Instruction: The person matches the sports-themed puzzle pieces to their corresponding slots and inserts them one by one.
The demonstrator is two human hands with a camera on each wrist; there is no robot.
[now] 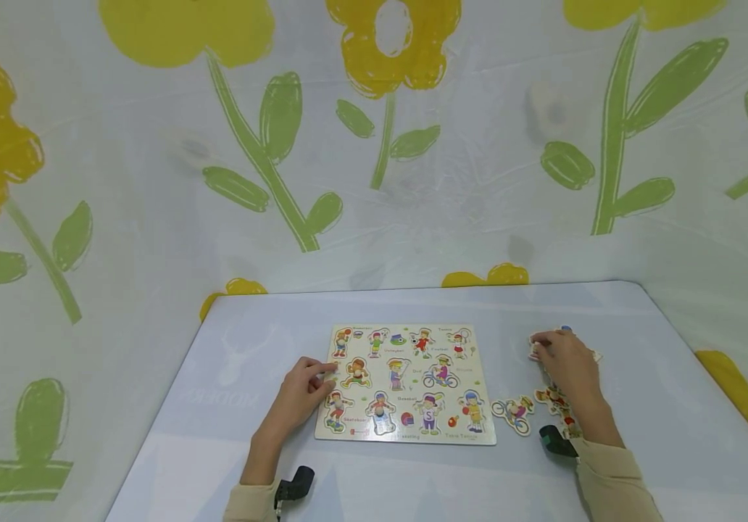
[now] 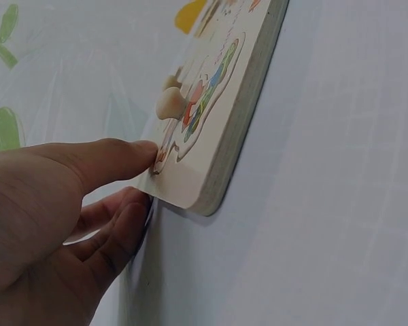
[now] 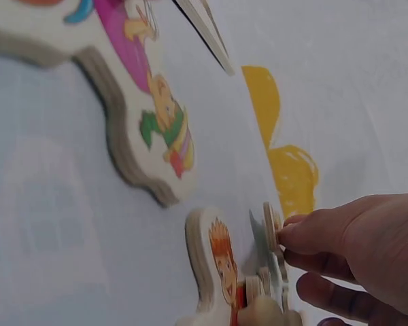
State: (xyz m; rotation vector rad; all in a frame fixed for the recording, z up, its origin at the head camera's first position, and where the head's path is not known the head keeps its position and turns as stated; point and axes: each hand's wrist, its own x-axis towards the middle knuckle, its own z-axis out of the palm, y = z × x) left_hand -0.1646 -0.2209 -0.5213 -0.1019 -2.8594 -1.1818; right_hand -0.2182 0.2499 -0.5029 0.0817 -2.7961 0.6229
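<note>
A cream puzzle board (image 1: 406, 435) with printed sports figures and words lies mid-table. At its left edge my left hand (image 1: 302, 391) holds the board, the thumb (image 2: 126, 159) on its face near the corner and the other fingers by the edge. Round wooden knobs (image 2: 171, 103) stand up from the board. Right of the board, my right hand (image 1: 570, 366) pinches a thin wooden puzzle piece (image 3: 270, 231) between thumb and fingers; its picture is mostly hidden. Near that hand lies an orange-haired figure piece (image 3: 223, 261), partly cut off in the right wrist view.
A bicycle-rider piece (image 1: 512, 415) lies just off the board's right edge. Several loose pieces (image 1: 553, 399) lie beneath the right forearm. A flower-print sheet (image 1: 413, 239) rises behind the white table (image 1: 237, 355).
</note>
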